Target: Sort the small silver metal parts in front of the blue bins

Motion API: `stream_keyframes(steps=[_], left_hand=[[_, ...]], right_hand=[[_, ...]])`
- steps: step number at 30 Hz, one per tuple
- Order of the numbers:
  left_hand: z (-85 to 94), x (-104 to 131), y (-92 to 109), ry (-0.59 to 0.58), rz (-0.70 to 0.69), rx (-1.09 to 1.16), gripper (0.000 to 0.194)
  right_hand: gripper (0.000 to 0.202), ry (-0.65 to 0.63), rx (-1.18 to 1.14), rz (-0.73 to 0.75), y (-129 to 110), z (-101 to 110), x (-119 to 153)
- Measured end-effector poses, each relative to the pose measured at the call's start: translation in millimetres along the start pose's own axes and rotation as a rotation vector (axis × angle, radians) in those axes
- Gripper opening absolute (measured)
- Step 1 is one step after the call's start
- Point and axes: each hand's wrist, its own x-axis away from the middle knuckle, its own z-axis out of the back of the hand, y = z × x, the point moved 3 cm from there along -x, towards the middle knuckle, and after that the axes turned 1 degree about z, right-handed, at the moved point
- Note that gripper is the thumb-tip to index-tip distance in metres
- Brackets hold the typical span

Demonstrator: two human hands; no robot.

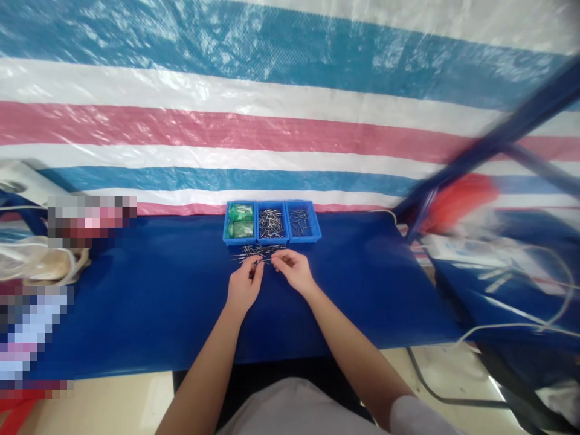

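My left hand (244, 284) is closed in a pinch over the blue tabletop. Beside it, my right hand (294, 270) pinches too, its fingertips a short gap from those of the left. A thin metal pin (266, 261), rivet-like, spans that gap with its ends at both sets of fingertips. Just beyond the fingers lies a loose pile of similar metal pins (254, 249). Behind the pile stand three joined blue bins: the left bin (225, 232) has green-and-clear packets, the middle bin (272, 240) many metal pins, the right bin (317, 232) fewer, thinner ones.
The blue table (362, 290) backs onto a striped plastic sheet (294, 130). At right, a blue metal frame (480, 151) slants up beside a red bag (466, 199) and a white cable (507, 326). Cords and blurred items (58, 266) crowd the left end.
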Motion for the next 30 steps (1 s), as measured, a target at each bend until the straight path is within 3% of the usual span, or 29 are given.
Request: stream_keyframes(steps=[30], left_hand=[[2.2,1.0,-0.6,0.007,0.019,0.055,0.025]], right_hand=[[0.028,-0.018,-0.009,-0.006,0.4,0.2,0.5]])
